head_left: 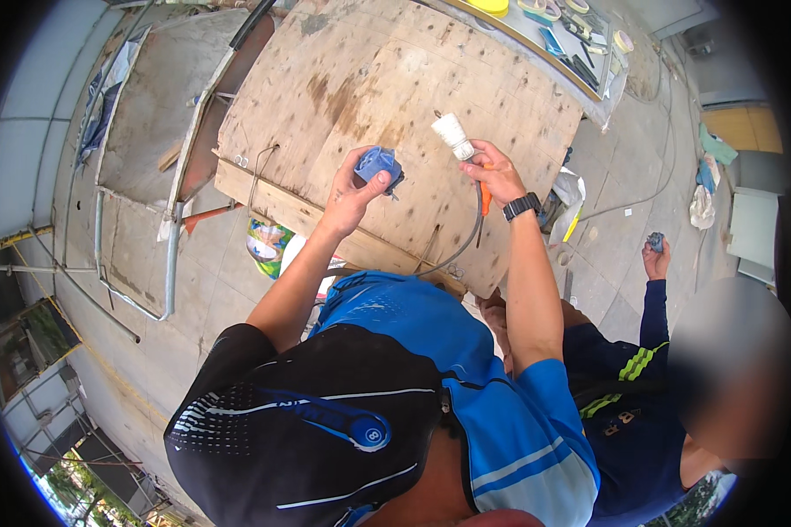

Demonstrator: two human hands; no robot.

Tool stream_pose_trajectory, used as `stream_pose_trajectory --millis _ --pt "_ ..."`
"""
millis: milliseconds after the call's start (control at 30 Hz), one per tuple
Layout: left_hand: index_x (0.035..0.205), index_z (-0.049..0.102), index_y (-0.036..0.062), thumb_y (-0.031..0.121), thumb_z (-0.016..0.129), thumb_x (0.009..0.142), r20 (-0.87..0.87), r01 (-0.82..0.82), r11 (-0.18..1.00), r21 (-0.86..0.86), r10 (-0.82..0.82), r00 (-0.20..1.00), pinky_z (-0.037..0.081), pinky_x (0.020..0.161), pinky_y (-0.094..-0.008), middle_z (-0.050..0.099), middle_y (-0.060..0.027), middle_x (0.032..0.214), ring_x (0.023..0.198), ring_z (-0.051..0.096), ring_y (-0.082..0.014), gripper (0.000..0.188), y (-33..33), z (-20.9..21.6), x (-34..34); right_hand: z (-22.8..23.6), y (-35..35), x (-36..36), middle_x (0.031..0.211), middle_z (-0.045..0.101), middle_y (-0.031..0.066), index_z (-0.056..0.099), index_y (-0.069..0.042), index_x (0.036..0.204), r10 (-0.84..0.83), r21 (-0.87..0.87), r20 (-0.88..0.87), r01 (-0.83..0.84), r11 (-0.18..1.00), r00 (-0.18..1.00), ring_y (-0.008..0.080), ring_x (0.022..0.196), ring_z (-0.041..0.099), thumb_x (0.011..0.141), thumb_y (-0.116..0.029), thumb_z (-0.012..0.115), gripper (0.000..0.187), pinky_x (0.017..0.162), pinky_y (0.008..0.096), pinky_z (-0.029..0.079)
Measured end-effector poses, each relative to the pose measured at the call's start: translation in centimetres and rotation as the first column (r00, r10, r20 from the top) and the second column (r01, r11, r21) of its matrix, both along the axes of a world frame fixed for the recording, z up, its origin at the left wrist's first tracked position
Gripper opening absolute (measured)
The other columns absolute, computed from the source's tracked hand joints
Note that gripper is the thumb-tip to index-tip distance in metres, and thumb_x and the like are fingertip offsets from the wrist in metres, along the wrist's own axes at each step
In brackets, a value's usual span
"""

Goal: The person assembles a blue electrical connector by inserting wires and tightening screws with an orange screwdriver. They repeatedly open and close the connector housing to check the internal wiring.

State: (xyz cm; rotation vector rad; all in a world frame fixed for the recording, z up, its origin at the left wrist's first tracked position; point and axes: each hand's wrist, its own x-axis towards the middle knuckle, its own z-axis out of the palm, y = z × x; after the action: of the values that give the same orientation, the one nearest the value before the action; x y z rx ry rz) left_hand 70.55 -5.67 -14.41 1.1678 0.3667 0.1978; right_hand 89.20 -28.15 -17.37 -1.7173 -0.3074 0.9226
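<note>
My left hand [353, 195] is closed around a blue plastic piece [379, 167] that looks like an industrial socket housing, hollow at its top. To its right, my right hand [494, 176] grips a white plug [452, 136] wrapped in white tape or similar, with small prongs at its far end. A grey cable [464, 249] runs from this plug down toward my waist. An orange-handled tool [486, 198], probably a screwdriver, is also tucked in my right hand, its thin dark shaft pointing down. Both hands are above a plywood table [360, 53], and the two pieces are apart.
A tray [549, 31] with tape rolls and tools lies at the table's far right. At right, a co-worker's hand [655, 262] holds a small dark blue-grey piece [655, 240]. Metal frames [171, 255] stand at left, and a colourful bag [267, 246] sits beside the table.
</note>
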Motion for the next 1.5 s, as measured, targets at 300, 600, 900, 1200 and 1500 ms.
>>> stream_pose_trajectory --millis 300,600,900,1200,1500 --pt "0.124 0.047 0.0031 0.046 0.059 0.091 0.393 0.167 0.933 -0.318 -0.031 0.919 0.048 0.077 -0.0373 0.062 -0.0181 0.108 0.092 0.062 -0.0265 0.055 0.6 8.4 4.8 12.0 -2.8 -7.1 0.098 0.063 0.0073 0.053 0.003 0.117 0.063 0.099 0.269 -0.093 0.991 0.961 0.0123 0.087 0.055 0.086 -0.034 0.071 0.052 0.078 0.0273 0.046" --pt "0.13 0.045 0.0104 0.051 0.055 0.091 0.42 0.244 0.904 -0.351 -0.081 0.904 0.052 0.078 -0.04 0.061 -0.0189 0.111 0.094 0.062 -0.0291 0.058 -1.9 11.1 3.9 14.7 -3.0 -13.8 0.103 0.064 0.0101 0.05 0.006 0.122 -0.023 0.195 0.31 -0.04 0.98 0.951 0.0143 0.094 0.058 0.085 -0.037 0.072 0.061 0.082 0.0291 0.047" --pt "0.123 0.049 0.0088 0.042 0.062 0.086 0.487 0.426 0.791 -0.439 -0.189 0.853 0.055 0.076 -0.0448 0.058 -0.0185 0.104 0.086 0.063 -0.0312 0.052 -1.2 10.6 1.1 15.4 -3.1 -16.5 0.098 0.066 0.0116 0.052 0.007 0.122 -0.067 0.219 0.348 -0.011 0.976 0.935 0.0145 0.089 0.06 0.085 -0.042 0.07 0.064 0.078 0.0291 0.048" --pt "0.093 0.067 -0.0003 0.029 0.066 0.088 0.253 0.488 0.859 -0.156 -0.443 0.86 0.054 0.059 -0.0314 0.062 -0.0116 0.087 0.078 0.065 -0.0198 0.03 0.4 11.7 -1.1 15.6 -2.7 -17.1 0.097 0.066 0.0118 0.053 0.007 0.122 -0.035 0.231 0.414 -0.068 0.97 0.91 0.0137 0.087 0.059 0.09 -0.038 0.065 0.057 0.076 0.0289 0.048" --pt "0.087 0.071 0.0005 0.012 0.076 0.081 0.024 0.564 0.731 0.383 -0.619 0.785 0.044 0.068 -0.0259 0.06 -0.0038 0.092 0.082 0.056 -0.0133 0.014 0.4 13.6 -0.9 15.0 -3.2 -16.2 0.079 0.062 0.0133 0.059 0.004 0.105 0.186 0.099 0.444 -0.254 0.962 0.877 0.0179 0.07 0.058 0.093 -0.037 0.06 0.044 0.064 0.0306 0.046"
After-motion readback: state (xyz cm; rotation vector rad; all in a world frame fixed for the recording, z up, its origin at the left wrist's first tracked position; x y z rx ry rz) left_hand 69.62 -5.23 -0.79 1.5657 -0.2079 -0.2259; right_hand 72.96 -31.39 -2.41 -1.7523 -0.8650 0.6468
